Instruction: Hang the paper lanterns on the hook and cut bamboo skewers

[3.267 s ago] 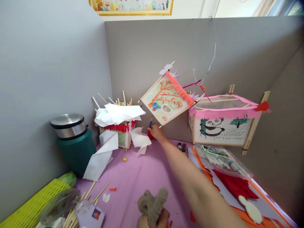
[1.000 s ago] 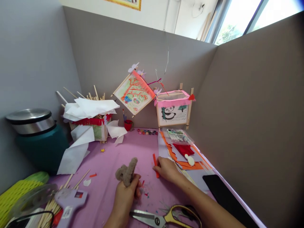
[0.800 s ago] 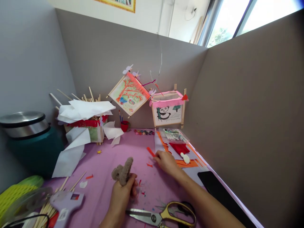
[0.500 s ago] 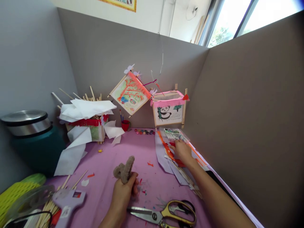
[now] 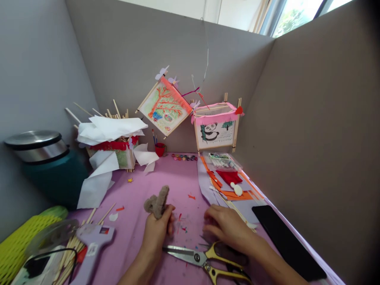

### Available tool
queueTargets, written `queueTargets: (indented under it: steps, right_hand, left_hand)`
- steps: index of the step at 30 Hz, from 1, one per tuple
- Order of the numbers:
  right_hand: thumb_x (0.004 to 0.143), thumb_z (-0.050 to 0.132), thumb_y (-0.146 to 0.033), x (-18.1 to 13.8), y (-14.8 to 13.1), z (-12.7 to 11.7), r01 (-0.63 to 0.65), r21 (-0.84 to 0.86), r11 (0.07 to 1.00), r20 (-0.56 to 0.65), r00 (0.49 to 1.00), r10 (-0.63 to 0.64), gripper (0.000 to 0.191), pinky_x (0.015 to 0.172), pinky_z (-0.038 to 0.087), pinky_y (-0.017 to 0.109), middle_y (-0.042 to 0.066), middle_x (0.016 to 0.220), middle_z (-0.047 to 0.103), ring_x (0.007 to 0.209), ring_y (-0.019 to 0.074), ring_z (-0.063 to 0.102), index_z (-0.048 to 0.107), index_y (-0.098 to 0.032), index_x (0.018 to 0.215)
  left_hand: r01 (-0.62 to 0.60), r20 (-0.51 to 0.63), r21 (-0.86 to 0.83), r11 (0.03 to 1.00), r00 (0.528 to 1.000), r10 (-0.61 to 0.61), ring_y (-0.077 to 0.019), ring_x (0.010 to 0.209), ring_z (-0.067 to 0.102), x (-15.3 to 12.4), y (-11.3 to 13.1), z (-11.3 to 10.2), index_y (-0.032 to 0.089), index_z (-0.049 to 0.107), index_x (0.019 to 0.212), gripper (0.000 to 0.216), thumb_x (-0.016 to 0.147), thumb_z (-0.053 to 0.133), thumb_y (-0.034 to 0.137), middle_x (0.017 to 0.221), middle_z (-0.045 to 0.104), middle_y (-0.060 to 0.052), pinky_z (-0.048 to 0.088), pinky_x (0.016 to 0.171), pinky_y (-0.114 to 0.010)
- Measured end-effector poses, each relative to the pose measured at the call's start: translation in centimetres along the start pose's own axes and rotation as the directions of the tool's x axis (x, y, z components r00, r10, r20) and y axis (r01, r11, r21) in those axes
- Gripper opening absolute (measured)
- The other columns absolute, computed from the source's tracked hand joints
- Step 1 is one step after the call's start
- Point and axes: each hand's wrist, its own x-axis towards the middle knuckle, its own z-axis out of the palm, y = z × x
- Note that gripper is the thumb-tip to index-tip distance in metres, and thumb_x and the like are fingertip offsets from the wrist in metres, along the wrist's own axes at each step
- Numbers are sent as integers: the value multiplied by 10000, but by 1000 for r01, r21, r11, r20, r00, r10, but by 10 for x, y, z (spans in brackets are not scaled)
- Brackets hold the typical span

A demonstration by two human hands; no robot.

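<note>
My left hand (image 5: pixel 158 227) is closed round a fuzzy grey-brown piece, soft-looking with a looped end and a straight upright part (image 5: pixel 162 198); its lower end is hidden in the fist. Over the table to the right is my right hand (image 5: pixel 224 225), its fingers loosely bent and apart from the thumb, with nothing visible between them. Just below it lie gold-handled scissors (image 5: pixel 204 259), blades pointing left towards my left wrist. A smaller dark pair is partly hidden beneath them. Small red and green scraps (image 5: pixel 184 229) are strewn between my hands.
Right: a black phone-like slab (image 5: pixel 287 241), orange strips (image 5: pixel 237 195), red cloth or paper (image 5: pixel 228 177) and a white cutout (image 5: pixel 236 189). Left: a glue gun (image 5: pixel 93 245), sticks, a teal container (image 5: pixel 53 174). Behind: a panda lantern (image 5: pixel 216 130) and a hanging tilted lantern (image 5: pixel 164 107).
My right hand has drawn back from the orange strips and red piece towards the scissors, uncovering the white cutout and black slab. My left hand keeps its hold; the view has tipped downward.
</note>
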Motion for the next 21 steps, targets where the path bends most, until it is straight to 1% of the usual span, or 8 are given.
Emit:
queueTargets:
  steps: [3, 6, 9, 11, 13, 15, 18, 21]
  right_hand:
    - [704, 676, -365, -29, -7, -7, 41, 55, 998, 113, 993, -47, 181, 642, 363, 242, -2, 847, 598, 775, 163, 538, 602, -243, 815]
    - [714, 670, -347, -53, -10, -7, -26, 43, 999, 83, 996, 22, 210, 710, 388, 288, 30, 955, 577, 852, 198, 531, 591, -267, 892]
    - [742, 638, -318, -69, -12, 4, -64, 79, 995, 91, 994, 57, 230, 745, 416, 310, 48, 1000, 575, 871, 207, 539, 585, -306, 965]
    - [738, 634, -293, -75, -13, 14, -75, 83, 994, 108, 992, 66, 278, 775, 429, 324, 50, 1029, 584, 904, 219, 543, 584, -321, 1010]
    - [750, 609, -266, -78, -15, 23, -97, 59, 994, 89, 992, 92, 336, 829, 427, 351, 56, 1087, 581, 963, 236, 535, 572, -318, 1080]
    - [777, 567, -250, -79, -16, 30, -108, 32, 994, 66, 992, 106, 350, 868, 416, 373, 69, 1132, 571, 1009, 248, 519, 562, -295, 1124]
    - [806, 528, -257, -79, -18, 30, -88, 21, 996, 62, 994, 87, 296, 854, 422, 379, 85, 1119, 575, 989, 251, 521, 579, -257, 1097]
    - [818, 517, -267, -80, -19, 24, -86, 41, 995, 63, 994, 84, 272, 843, 419, 378, 83, 1089, 581, 968, 249, 522, 578, -249, 1083]
  left_hand:
    - [10, -26, -17, 1000, 1000, -10, -53, 338, 371, -1, 3, -1, 123, 621, 739, 352, 678, 616, 470, 459, 483, 57, 319, 379, -190]
    - [5, -33, -34, 999, 999, -6, -43, 344, 356, -2, 5, 0, 125, 615, 766, 338, 687, 615, 453, 482, 479, 64, 291, 371, -182]
    - [-9, -33, -35, 999, 999, 8, -40, 352, 360, -2, 3, 0, 127, 613, 773, 337, 690, 616, 453, 488, 479, 63, 292, 379, -181]
    - [-13, -35, -20, 1000, 999, 12, -39, 355, 362, -2, 1, -1, 122, 617, 786, 353, 688, 617, 462, 495, 487, 59, 297, 385, -183]
    - [-12, -37, -16, 1000, 999, 11, -39, 356, 361, -2, -1, -1, 121, 619, 793, 367, 676, 625, 468, 503, 496, 55, 303, 389, -186]
    - [-11, -28, -26, 1000, 1000, 10, -41, 360, 361, -3, -1, -1, 127, 620, 792, 368, 663, 633, 471, 507, 498, 58, 312, 397, -189]
    - [-29, -35, -19, 999, 999, 28, -47, 372, 362, -5, 1, -1, 141, 617, 776, 350, 660, 634, 470, 520, 505, 62, 300, 400, -191]
    - [-67, -106, 52, 996, 992, 73, -63, 400, 368, -8, 7, -1, 137, 626, 766, 345, 672, 628, 469, 492, 488, 61, 296, 413, -197]
